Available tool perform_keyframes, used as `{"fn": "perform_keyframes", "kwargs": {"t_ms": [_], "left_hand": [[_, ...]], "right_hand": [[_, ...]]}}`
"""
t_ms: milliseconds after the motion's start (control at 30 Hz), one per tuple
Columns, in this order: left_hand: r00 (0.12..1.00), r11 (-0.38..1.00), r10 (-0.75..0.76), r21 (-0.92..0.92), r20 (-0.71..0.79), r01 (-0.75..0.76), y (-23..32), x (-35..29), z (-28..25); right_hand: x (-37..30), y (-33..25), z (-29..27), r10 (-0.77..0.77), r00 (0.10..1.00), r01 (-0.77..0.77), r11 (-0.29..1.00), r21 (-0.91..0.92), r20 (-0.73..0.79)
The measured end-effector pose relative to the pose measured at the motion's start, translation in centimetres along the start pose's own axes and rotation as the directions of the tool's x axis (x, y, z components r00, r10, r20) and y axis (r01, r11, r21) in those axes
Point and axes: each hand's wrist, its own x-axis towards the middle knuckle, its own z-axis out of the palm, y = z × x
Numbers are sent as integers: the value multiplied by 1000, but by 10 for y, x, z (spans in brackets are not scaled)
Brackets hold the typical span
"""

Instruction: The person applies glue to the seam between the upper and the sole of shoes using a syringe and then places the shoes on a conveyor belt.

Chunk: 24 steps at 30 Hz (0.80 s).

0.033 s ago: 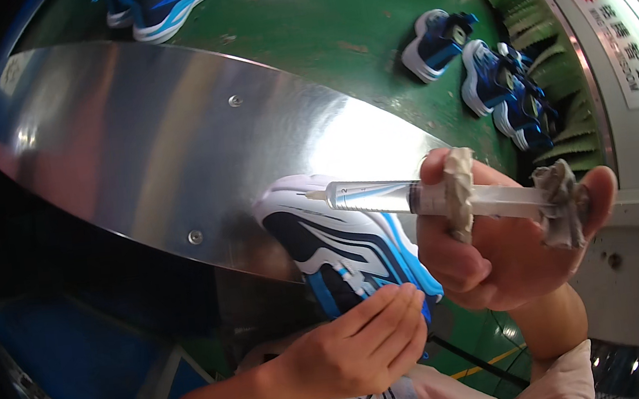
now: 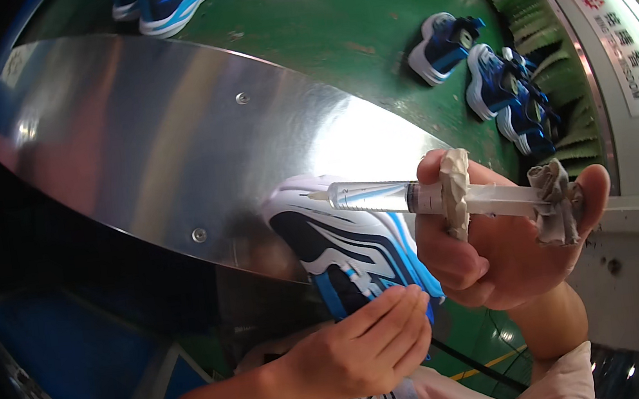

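A hand held a syringe over a blue and white shoe.

The right hand [image 2: 499, 258] was wrapped around the syringe [image 2: 390, 195], thumb on the taped end of its push rod, its tip just above the shoe [image 2: 349, 247]. The left hand [image 2: 360, 348] held the shoe's near end with fingers close together. The shoe looked light and soft, best gripped by its firm sole. The syringe looked light, stiff and slippery. More shoes [image 2: 491, 77] lay well beyond the shoe on the green belt [image 2: 331, 25].
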Motion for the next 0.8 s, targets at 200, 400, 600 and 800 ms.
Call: {"fn": "perform_keyframes", "kwargs": {"t_ms": [200, 400, 600, 800], "left_hand": [[1000, 999, 12, 40, 15, -13, 1, -9, 3], [1000, 1000, 7, 3, 7, -7, -1, -10, 5], [999, 999, 25, 34, 22, -25, -4, -11, 0], [996, 1000, 13, 12, 93, -14, -5, -7, -6]], "right_hand": [[20, 0, -3, 98, 993, -97, 995, 24, -63], [32, -5, -1, 131, 989, -137, 987, -79, -70], [11, -7, 12, 46, 979, -115, 928, -355, -197], [-36, 15, 1, -138, 972, 75, 951, -300, -192]]}}
